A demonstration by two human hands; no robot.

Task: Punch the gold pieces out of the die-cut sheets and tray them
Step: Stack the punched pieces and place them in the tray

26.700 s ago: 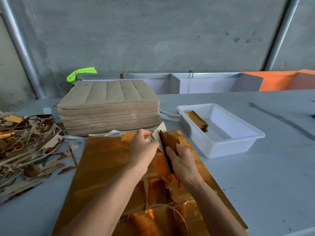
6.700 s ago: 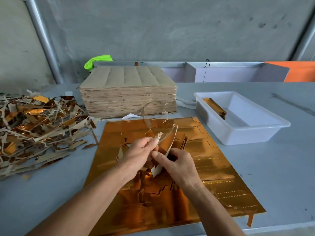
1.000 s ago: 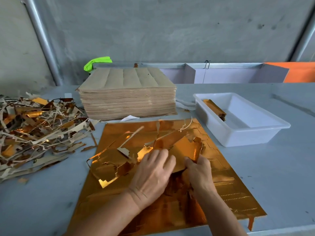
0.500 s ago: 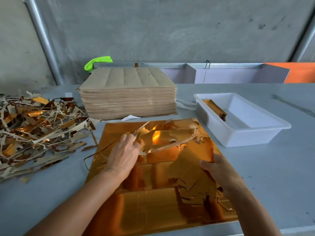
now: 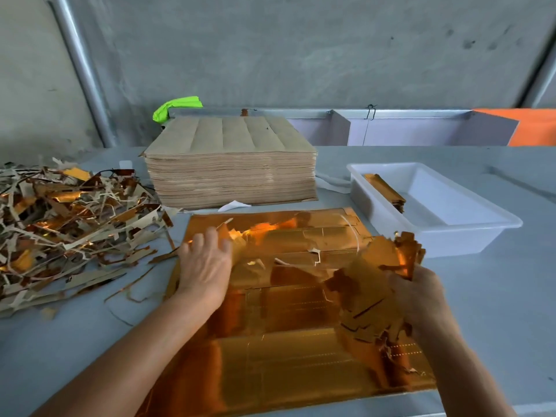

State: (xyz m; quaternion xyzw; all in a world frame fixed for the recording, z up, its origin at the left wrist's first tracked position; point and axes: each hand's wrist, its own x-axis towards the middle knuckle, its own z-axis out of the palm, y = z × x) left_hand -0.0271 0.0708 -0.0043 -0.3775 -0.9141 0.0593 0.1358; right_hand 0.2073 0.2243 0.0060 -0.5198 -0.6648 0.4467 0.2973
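Observation:
A gold die-cut sheet (image 5: pixel 279 362) lies flat on the table in front of me. My right hand (image 5: pixel 418 299) grips a bundle of punched gold pieces (image 5: pixel 370 284) held over the sheet's right edge, close to the white tray (image 5: pixel 469 239). The tray holds a small stack of gold pieces (image 5: pixel 385 191) at its far left end. My left hand (image 5: pixel 204 266) lies on the sheet's upper left part, fingers around loose gold offcut strips (image 5: pixel 240 236) there; motion blur hides the exact hold.
A tall stack of brown-backed sheets (image 5: pixel 231 164) stands behind the gold sheet. A heap of gold and brown scrap strips (image 5: pixel 66 224) covers the table's left. A grey partition rail and a green cloth (image 5: pixel 176 106) lie at the back.
My right hand has carried the bundle of gold pieces further right, toward the tray. My left hand has stayed at the sheet's upper left with the offcut strips.

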